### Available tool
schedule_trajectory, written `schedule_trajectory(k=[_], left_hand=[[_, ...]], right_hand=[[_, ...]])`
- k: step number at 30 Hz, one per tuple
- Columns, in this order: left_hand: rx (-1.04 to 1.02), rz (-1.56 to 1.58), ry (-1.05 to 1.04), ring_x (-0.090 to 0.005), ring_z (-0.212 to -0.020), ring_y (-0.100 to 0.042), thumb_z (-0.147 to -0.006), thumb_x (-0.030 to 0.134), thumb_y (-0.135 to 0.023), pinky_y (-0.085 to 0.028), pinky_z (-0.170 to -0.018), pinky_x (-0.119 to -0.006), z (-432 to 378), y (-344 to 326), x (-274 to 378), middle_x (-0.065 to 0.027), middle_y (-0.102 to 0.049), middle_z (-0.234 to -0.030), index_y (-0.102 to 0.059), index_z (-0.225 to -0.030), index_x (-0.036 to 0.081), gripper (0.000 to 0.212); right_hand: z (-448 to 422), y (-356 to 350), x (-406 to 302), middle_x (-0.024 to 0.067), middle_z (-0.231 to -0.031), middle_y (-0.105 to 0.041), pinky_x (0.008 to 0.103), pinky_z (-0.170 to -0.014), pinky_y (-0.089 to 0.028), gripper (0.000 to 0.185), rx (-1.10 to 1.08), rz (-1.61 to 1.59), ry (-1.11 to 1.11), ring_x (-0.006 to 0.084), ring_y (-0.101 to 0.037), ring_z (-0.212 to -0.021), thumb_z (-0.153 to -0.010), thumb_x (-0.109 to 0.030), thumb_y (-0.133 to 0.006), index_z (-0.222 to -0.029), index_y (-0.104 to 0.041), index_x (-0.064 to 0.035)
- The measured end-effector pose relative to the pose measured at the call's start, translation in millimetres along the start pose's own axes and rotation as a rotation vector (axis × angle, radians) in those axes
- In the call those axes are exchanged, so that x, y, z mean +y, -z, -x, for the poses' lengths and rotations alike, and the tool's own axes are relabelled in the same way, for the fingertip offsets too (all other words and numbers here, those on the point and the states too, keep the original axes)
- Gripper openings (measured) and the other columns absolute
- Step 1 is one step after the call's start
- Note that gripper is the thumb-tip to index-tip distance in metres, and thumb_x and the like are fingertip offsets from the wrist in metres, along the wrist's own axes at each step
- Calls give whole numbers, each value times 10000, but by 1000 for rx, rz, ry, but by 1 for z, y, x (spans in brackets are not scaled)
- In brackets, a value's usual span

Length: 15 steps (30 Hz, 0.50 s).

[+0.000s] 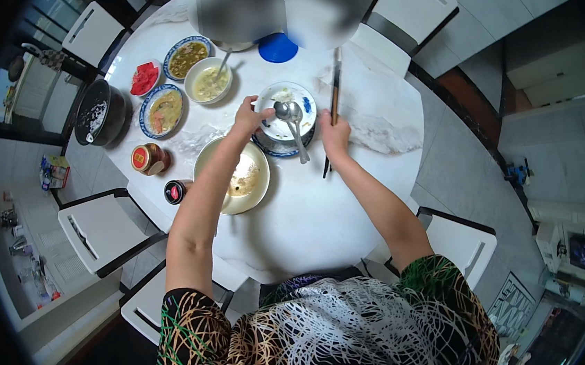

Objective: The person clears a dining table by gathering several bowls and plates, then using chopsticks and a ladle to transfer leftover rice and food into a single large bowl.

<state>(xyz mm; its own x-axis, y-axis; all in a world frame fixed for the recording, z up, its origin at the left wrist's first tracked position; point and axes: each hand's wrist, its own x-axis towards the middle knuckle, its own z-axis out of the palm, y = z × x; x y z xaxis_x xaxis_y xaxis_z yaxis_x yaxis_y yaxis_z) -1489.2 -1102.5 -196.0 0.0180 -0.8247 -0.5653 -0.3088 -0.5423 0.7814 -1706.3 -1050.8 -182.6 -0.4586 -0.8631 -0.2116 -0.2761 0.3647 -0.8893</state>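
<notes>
My right hand (336,132) is closed around several chopsticks (335,87), dark with brown parts, that slant over the marble-patterned table. At the left rim of a small white dish (278,130) is my left hand (250,117), thumb and forefinger apart. Its thumb lies over the rim, close to the spoons; whether it grips the dish is unclear. Two metal spoons (296,125) rest in the dish among food scraps, handles over the near rim. Beneath it sits a blue-rimmed plate (284,151). A cream-coloured pan or large bowl (259,188) with brown residue is partly behind my left forearm.
Leftward stand a soup bowl (204,97) with a spoon, blue-rimmed dishes (171,78) of food, a red-filled bowl (158,69), a black rice pot (114,112) and two jars (157,160) (173,192). A blue disc (279,49) lies at the far side. White chairs (104,235) surround the table.
</notes>
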Motion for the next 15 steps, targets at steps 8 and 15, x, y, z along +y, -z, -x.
schedule_trajectory(k=[8, 15], left_hand=[[530, -293, -542, -331, -1083, -408, -716, 216, -710, -340, -934, -396, 46, -30, 34, -191, -465, -1133, -439, -1194, 19, 583], [546, -182, -793, -343, -973, -437, -666, 20, -654, -356, -868, -396, 97, -42, 40, -172, -462, -1021, -480, -1060, 21, 430]], right_hand=[[-19, 14, 39, -29, -471, -422, 242, -398, -278, 395, 96, -349, 159, 64, -375, -413, -823, -213, -597, -495, -428, -73], [1, 5, 69, 34, -463, -411, 323, -463, -282, 386, 14, -273, 166, 103, -354, -475, -821, -176, -616, -541, -417, 1]])
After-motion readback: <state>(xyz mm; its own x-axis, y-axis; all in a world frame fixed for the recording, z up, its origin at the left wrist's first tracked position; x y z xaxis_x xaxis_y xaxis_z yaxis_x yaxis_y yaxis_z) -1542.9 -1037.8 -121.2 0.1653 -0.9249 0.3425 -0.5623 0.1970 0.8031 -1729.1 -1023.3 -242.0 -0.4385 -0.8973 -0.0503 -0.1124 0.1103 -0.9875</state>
